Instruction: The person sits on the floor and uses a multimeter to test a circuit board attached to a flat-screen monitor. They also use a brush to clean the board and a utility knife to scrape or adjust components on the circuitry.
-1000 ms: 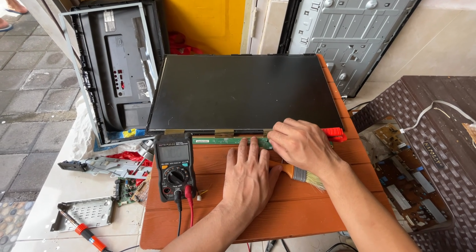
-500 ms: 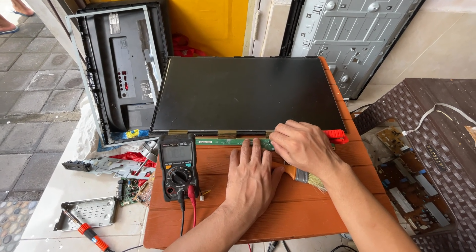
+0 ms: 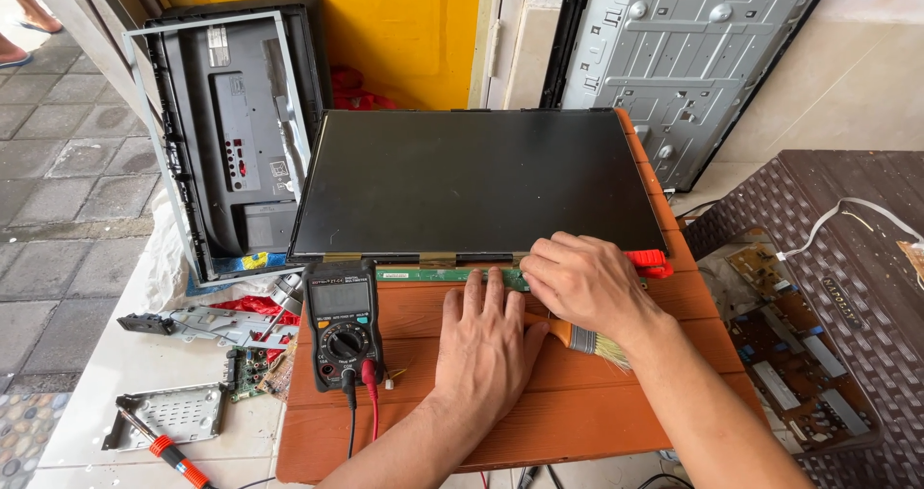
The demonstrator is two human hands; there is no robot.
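Wooden and orange-brown, the table (image 3: pixel 577 422) holds a big dark flat screen panel (image 3: pixel 476 181) lying on its top. Along the near edge of the panel runs a thin green circuit strip (image 3: pixel 438 274), joined to the panel by small flat ribbon tabs. The person's left hand (image 3: pixel 488 349) lies flat on the wood, fingers stretched out and a little apart, with the fingertips just reaching the green strip; it grips nothing. The right hand (image 3: pixel 582 282) is curled over the right part of the strip, fingers bent down onto it, and I cannot tell if it pinches anything under there. A paint brush (image 3: pixel 587 340) with an orange handle lies on the table below that hand, partly hidden by it, and a red tool (image 3: pixel 647 261) sticks out just beside it. A black multimeter (image 3: pixel 342 327) sits left of the hands, with its red and black leads plugged in and hanging off the near edge, not touching the strip. So the panel looks already taken out and laid bare, and I think the work on the strip is partway, with any testing not yet begun. A screen back cover (image 3: pixel 231 133) leans at the left, and a screwdriver (image 3: pixel 164 446) lies on the floor.
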